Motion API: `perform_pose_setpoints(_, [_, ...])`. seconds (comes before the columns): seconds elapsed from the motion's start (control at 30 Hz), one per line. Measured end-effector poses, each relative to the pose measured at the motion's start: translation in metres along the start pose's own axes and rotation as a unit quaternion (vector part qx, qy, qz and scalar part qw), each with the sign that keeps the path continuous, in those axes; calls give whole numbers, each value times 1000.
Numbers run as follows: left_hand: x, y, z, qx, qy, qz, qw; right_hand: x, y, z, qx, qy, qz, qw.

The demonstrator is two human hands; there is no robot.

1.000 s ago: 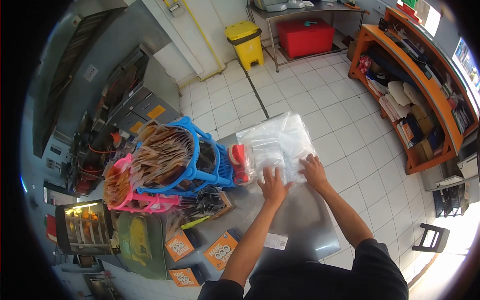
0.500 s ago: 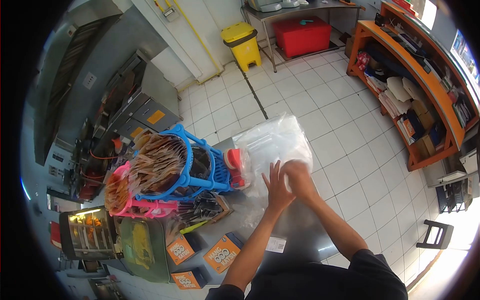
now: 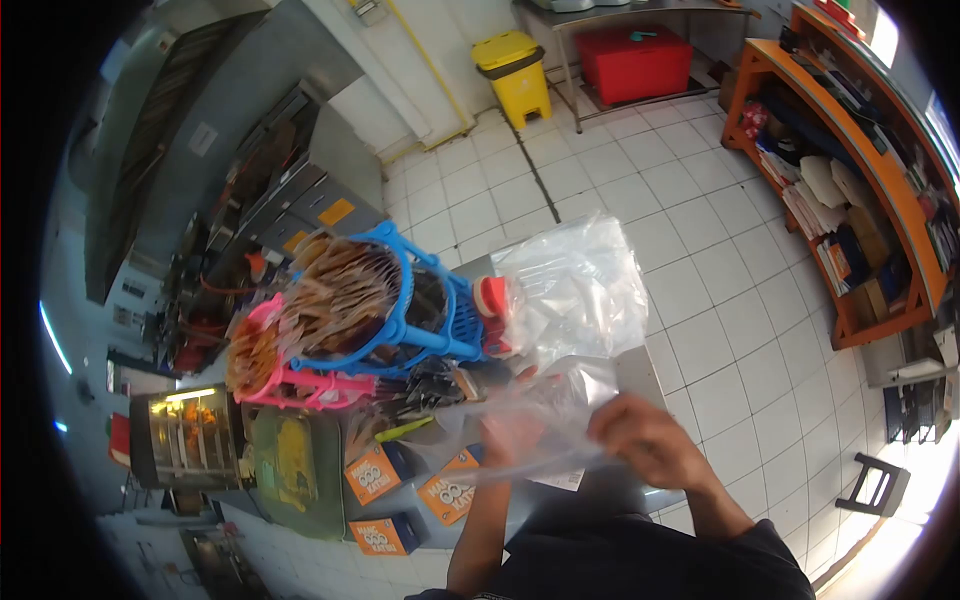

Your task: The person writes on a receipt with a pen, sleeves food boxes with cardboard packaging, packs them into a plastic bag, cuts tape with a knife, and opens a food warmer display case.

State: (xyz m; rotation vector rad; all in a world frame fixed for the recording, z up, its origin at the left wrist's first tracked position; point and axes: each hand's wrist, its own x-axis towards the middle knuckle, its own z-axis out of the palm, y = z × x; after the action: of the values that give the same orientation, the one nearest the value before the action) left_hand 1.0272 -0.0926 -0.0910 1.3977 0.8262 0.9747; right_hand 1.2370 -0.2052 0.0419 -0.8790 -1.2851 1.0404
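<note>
My right hand (image 3: pixel 655 440) pinches a clear bag (image 3: pixel 570 418) over the worktop (image 3: pixel 642 370); left hand (image 3: pixel 512 432) blurred behind it, can't tell grip

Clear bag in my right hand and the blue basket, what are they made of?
Clear bag: thin, glossy film, probably plastic; the left hand shows through. Blue basket: likely rigid moulded plastic, smooth, slight sheen, given its uniform colour and openwork sides.

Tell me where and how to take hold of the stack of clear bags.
The stack of clear bags is probably best pinched along its right edge, coming in from the right: it lies low and fairly flat, and that edge looks free, while a red object crowds its left side.
</note>
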Motion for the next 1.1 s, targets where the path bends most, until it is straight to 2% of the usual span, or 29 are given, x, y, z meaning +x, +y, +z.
perform_pose_setpoints(0.03, [-14, 22, -13, -189, -31, -33, 981, -5, -3, 1, -1, -80, 27, 996])
perform_pose_setpoints(0.07, [-26, 43, -23, -384, -65, -64, 919, -11, -1, 8, -97, -128, 54, 986])
perform_pose_setpoints(0.1, [-36, 60, -33, -522, -95, -88, 843, -16, 5, 16, -141, -124, 91, 978])
perform_pose_setpoints(0.13, [-42, 71, -43, -549, -120, -101, 821, -22, 12, 24, -187, -123, 128, 966])
perform_pose_setpoints(0.17, [-49, 79, -53, -536, -133, -113, 826, -26, 18, 30, -235, -124, 164, 950])
perform_pose_setpoints(0.2, [-57, 80, -67, -383, -128, -130, 906, -29, 20, 36, -228, -140, 195, 943])
perform_pose_setpoints(0.23, [-63, 83, -79, -221, -132, -150, 955, -31, 22, 44, -221, -154, 226, 936])
perform_pose_setpoints(0.27, [-69, 90, -89, -75, -93, -222, 968, -32, 22, 50, -215, -168, 256, 927])
perform_pose_setpoints(0.33, [-94, 93, -101, 107, -20, -257, 960, -30, 22, 58, -182, -175, 208, 945])
perform_pose_setpoints(0.37, [-107, 87, -108, 145, 9, -217, 965, -24, 23, 61, -168, -175, 180, 953])
perform_pose_setpoints(0.43, [-119, 106, -112, 145, -18, -163, 976, 4, 14, 92, -166, -39, 108, 979])
perform_pose_setpoints(0.5, [-117, 146, -118, 66, -119, -129, 982, 17, 18, 111, -147, -103, 65, 982])
perform_pose_setpoints(0.53, [-117, 153, -126, 37, -171, -129, 976, 18, 38, 120, -128, -230, 56, 963])
perform_pose_setpoints(0.57, [-126, 157, -136, 84, -152, -128, 976, 17, 57, 132, -106, -349, 43, 930])
perform_pose_setpoints(0.6, [-132, 162, -152, 135, -133, -121, 974, 8, 69, 145, -65, -380, -5, 923])
perform_pose_setpoints(0.63, [-139, 168, -167, 184, -112, -116, 970, 10, 56, 159, -47, -378, 81, 921])
perform_pose_setpoints(0.67, [-148, 192, -178, 262, -66, -175, 947, 6, 30, 175, -28, -374, 174, 911])
perform_pose_setpoints(0.7, [-160, 195, -190, 306, -18, -172, 936, 0, 15, 188, -14, -365, 267, 892])
perform_pose_setpoints(0.73, [-173, 196, -201, 348, 28, -167, 922, -27, 31, 203, -43, -317, 234, 918])
perform_pose_setpoints(0.77, [-184, 195, -211, 390, 70, -161, 904, -34, 31, 216, -38, -340, 232, 911])
perform_pose_setpoints(0.8, [-196, 188, -220, 432, 108, -56, 894, -40, 31, 231, -33, -360, 229, 904])
perform_pose_setpoints(0.83, [-211, 188, -223, 493, 174, 4, 852, -46, 29, 248, -28, -378, 224, 898])
perform_pose_setpoints(0.87, [-226, 188, -222, 547, 238, 67, 799, -61, 27, 274, 75, -270, 332, 901])
perform_pose_setpoints(0.9, [-244, 185, -220, 593, 301, 128, 735, -64, 27, 292, 29, -247, 322, 914])
perform_pose_setpoints(0.93, [-271, 172, -216, 434, 339, 88, 830, -68, 28, 311, -15, -222, 314, 923])
perform_pose_setpoints(0.97, [-299, 172, -211, 327, 288, -36, 900, -76, 28, 331, -60, -201, 311, 927])
perform_pose_setpoints(1.0, [-321, 168, -208, 107, 210, -141, 962, -89, 36, 352, -31, -172, 301, 938])
perform_pose_setpoints(1.1, [-364, 159, -207, -116, 160, -238, 951, -112, 55, 405, 42, -120, 272, 954])
